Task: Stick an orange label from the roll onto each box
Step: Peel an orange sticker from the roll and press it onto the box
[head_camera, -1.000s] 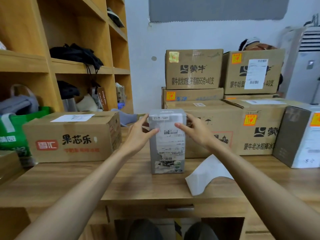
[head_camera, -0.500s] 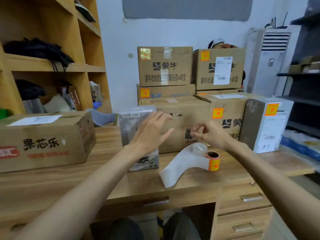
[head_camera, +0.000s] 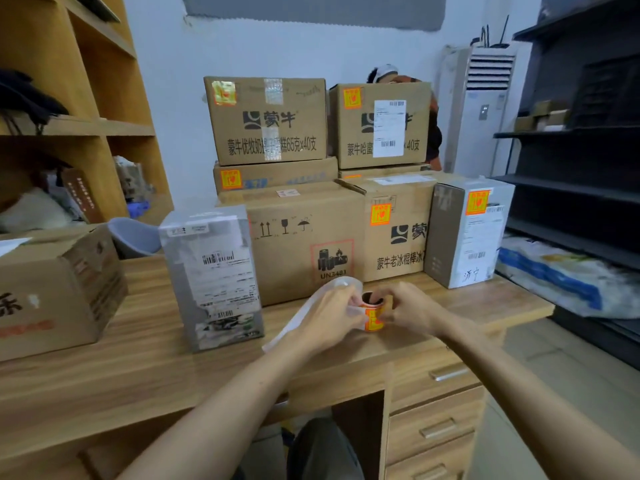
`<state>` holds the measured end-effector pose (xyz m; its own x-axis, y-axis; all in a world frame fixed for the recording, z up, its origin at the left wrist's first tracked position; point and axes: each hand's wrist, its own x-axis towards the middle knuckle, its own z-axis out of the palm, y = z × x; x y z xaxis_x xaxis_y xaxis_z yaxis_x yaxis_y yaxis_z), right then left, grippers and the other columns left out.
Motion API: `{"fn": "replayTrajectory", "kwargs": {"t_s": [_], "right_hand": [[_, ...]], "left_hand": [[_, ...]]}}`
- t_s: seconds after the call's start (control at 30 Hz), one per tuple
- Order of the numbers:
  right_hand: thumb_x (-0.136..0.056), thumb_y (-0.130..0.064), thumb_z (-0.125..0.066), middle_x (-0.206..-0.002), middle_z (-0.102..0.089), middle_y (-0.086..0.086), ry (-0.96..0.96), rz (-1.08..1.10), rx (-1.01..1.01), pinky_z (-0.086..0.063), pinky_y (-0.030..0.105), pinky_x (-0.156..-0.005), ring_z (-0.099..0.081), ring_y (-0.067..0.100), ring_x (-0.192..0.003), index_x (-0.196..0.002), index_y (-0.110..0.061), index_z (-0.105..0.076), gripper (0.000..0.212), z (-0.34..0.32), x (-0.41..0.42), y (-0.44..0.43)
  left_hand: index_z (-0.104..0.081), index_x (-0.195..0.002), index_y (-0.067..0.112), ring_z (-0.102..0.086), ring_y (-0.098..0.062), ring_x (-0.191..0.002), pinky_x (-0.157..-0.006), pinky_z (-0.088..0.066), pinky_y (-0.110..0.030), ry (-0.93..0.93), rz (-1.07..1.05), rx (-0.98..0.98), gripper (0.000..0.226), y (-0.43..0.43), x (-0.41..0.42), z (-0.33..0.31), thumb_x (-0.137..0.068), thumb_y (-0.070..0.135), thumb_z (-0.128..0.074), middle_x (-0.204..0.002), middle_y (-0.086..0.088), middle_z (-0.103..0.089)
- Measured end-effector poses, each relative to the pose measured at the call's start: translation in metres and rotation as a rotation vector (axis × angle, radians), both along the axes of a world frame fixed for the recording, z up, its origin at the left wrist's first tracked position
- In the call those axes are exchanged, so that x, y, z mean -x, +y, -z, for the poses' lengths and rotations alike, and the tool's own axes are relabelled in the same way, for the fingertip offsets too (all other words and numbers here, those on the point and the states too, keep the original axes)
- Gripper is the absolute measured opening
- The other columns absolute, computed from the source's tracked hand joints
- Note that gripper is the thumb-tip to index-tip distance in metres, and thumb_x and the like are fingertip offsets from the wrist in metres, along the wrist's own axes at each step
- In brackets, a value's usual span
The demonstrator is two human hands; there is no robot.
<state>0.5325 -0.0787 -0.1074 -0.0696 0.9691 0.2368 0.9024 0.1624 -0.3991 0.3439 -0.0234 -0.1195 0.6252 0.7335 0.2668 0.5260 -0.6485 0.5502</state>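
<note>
Both hands have left the grey parcel (head_camera: pixel 211 271) and come together at the label roll (head_camera: pixel 373 311), which stands on the wooden desk (head_camera: pixel 104 382) at the lower middle of the frame, in front of the stacked cartons. In the head view, the only one given, the left hand (head_camera: pixel 329 320) holds the roll from the left with fingers curled on it, and the right hand (head_camera: pixel 408 310) pinches at its orange face with narrow fingers; whether a label is already lifted I cannot tell. A white backing strip (head_camera: pixel 298 320) trails from the roll to the lower left, partly under the left hand. I judge that the person is now peeling one label for the grey parcel, which stands upright just left of the hands and shows no orange label on its visible sides, only white barcode stickers. The brown carton (head_camera: pixel 304 244) behind the roll bears a red mark reading "UN3481" with handling symbols. The upper carton (head_camera: pixel 266 119) carries the brand 蒙牛 and "65克x40支". Its neighbour (head_camera: pixel 381 126) at the upper middle has an orange label and a white shipping slip. The white box (head_camera: pixel 474 230) at the middle right also wears an orange label already. Another carton (head_camera: pixel 52 289) at the left edge has red printing that is cut off.
</note>
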Motion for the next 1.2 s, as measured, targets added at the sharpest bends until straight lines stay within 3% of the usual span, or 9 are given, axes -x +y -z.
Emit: {"fn": "replayTrajectory", "kwargs": {"t_s": [0.2, 0.37, 0.47, 0.57, 0.73, 0.83, 0.97, 1.07, 1.2], "right_hand": [[-0.085, -0.015, -0.071, -0.091, -0.071, -0.001, 0.029, 0.036, -0.018, -0.051, 0.034, -0.074, -0.061, 0.012, -0.077, -0.098, -0.016, -0.073, 0.013, 0.013, 0.001, 0.002], [-0.090, -0.027, -0.068, -0.100, -0.072, 0.005, 0.000, 0.149, -0.067, -0.037, 0.029, -0.069, -0.051, 0.016, -0.081, -0.106, -0.018, -0.072, 0.018, 0.023, -0.010, 0.004], [-0.092, -0.027, -0.066, -0.099, -0.072, 0.005, 0.001, 0.188, -0.113, -0.039, 0.033, -0.069, -0.059, 0.024, -0.086, -0.104, -0.016, -0.071, 0.017, 0.027, -0.008, -0.002], [-0.092, -0.027, -0.066, -0.095, -0.071, 0.005, 0.001, 0.213, -0.134, -0.042, 0.037, -0.070, -0.062, 0.028, -0.090, -0.097, -0.015, -0.068, 0.013, 0.031, -0.008, -0.005], [-0.093, -0.026, -0.064, -0.105, -0.066, 0.004, -0.053, 0.209, -0.171, -0.043, 0.036, -0.071, -0.062, 0.029, -0.093, -0.105, -0.014, -0.064, 0.017, 0.035, -0.005, -0.006], [-0.092, -0.027, -0.065, -0.114, -0.052, 0.002, -0.056, 0.222, -0.238, -0.051, 0.043, -0.073, -0.063, 0.028, -0.089, -0.110, -0.014, -0.057, 0.023, 0.041, -0.002, -0.013], [-0.093, -0.037, -0.061, -0.104, -0.042, -0.005, -0.111, 0.224, -0.363, -0.052, 0.037, -0.057, -0.058, 0.018, -0.069, -0.101, -0.021, -0.048, 0.022, 0.045, 0.012, -0.027], [-0.095, -0.043, -0.057, -0.098, -0.042, -0.010, -0.106, 0.179, -0.351, -0.048, 0.033, -0.057, -0.056, 0.014, -0.069, -0.092, -0.023, -0.048, 0.022, 0.047, 0.026, -0.031], [-0.096, -0.045, -0.054, -0.093, -0.042, -0.010, -0.057, 0.205, -0.337, -0.047, 0.036, -0.058, -0.055, 0.016, -0.070, -0.088, -0.022, -0.051, 0.024, 0.051, 0.034, -0.026]], "left_hand": [[-0.062, -0.084, 0.015, -0.054, -0.010, -0.077, -0.064, -0.040, -0.030, -0.070, 0.021, -0.008, 0.014, 0.004, 0.000, 0.012, -0.097, 0.020, -0.062, -0.082, 0.004, -0.059], [-0.067, -0.085, 0.004, -0.058, -0.025, -0.087, -0.078, -0.049, -0.049, -0.098, 0.009, -0.004, 0.024, 0.013, 0.004, 0.017, -0.098, 0.022, -0.059, -0.089, -0.012, -0.064], [-0.069, -0.087, 0.003, -0.057, -0.019, -0.089, -0.082, -0.049, -0.044, -0.121, 0.043, 0.024, 0.024, 0.014, 0.004, 0.021, -0.099, 0.021, -0.059, -0.091, -0.011, -0.065], [-0.073, -0.093, 0.003, -0.058, -0.014, -0.094, -0.084, -0.047, -0.030, -0.155, 0.092, 0.068, 0.023, 0.015, 0.005, 0.023, -0.100, 0.020, -0.059, -0.096, -0.006, -0.067], [-0.075, -0.099, 0.010, -0.058, -0.012, -0.102, -0.088, -0.048, -0.030, -0.145, 0.113, 0.120, 0.020, 0.016, 0.003, 0.024, -0.100, 0.017, -0.057, -0.104, 0.001, -0.068], [-0.075, -0.105, 0.013, -0.057, -0.007, -0.103, -0.082, -0.043, -0.016, -0.128, 0.122, 0.133, 0.020, 0.017, 0.005, 0.022, -0.101, 0.015, -0.055, -0.106, 0.005, -0.068], [-0.075, -0.101, 0.010, -0.058, -0.010, -0.097, -0.078, -0.041, -0.019, -0.143, 0.139, 0.137, 0.022, 0.020, 0.007, 0.024, -0.102, 0.017, -0.054, -0.102, 0.002, -0.067], [-0.073, -0.089, 0.015, -0.054, -0.010, -0.087, -0.074, -0.037, -0.021, -0.157, 0.155, 0.127, 0.022, 0.021, 0.005, 0.025, -0.102, 0.016, -0.055, -0.090, 0.006, -0.062], [-0.072, -0.088, 0.024, -0.055, -0.008, -0.089, -0.075, -0.039, -0.016, -0.165, 0.187, 0.123, 0.023, 0.018, 0.004, 0.021, -0.102, 0.017, -0.055, -0.093, 0.003, -0.066]]}}
